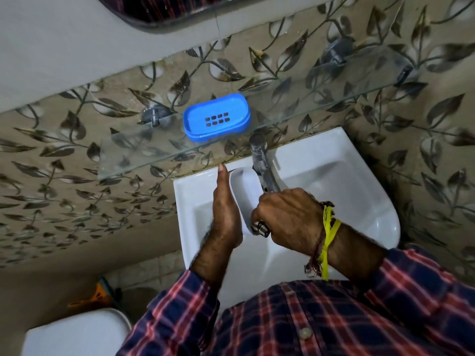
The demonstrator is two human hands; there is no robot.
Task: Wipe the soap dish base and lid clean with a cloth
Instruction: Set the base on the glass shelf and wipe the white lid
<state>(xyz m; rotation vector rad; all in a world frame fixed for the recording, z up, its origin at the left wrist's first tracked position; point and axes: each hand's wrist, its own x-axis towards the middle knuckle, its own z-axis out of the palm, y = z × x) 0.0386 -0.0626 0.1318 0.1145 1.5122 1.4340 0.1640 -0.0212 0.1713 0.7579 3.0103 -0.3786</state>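
Two hands work over a white sink [334, 160]. No brand, label or writing can be read anywhere.

Nearest, checked sleeves [424, 286] run up to the hands, and yellow and dark threads [327, 242] are tied round the right wrist. The left hand [226, 214] is set on edge with straight fingers, its palm against the left side of the white lid [244, 186], which it steadies above the basin. The right hand [285, 214] is curled into a fist at the lid's near right end, with a ring [261, 228] on one finger. Whether a cloth is inside that fist cannot be told, as the knuckles cover it. The two hands sit close together, the lid between them.

Just beyond the right hand, a metal tap [261, 160] reaches out over the lid's far end. Farther off, above and beyond the left fingertips, the blue base [217, 118] with its slotted drain holes stands alone on a glass shelf [128, 150] fixed to the leaf-patterned wall [64, 188].

Down to the left of the left arm lies a white toilet lid [77, 332], with something orange [95, 296] beside it.
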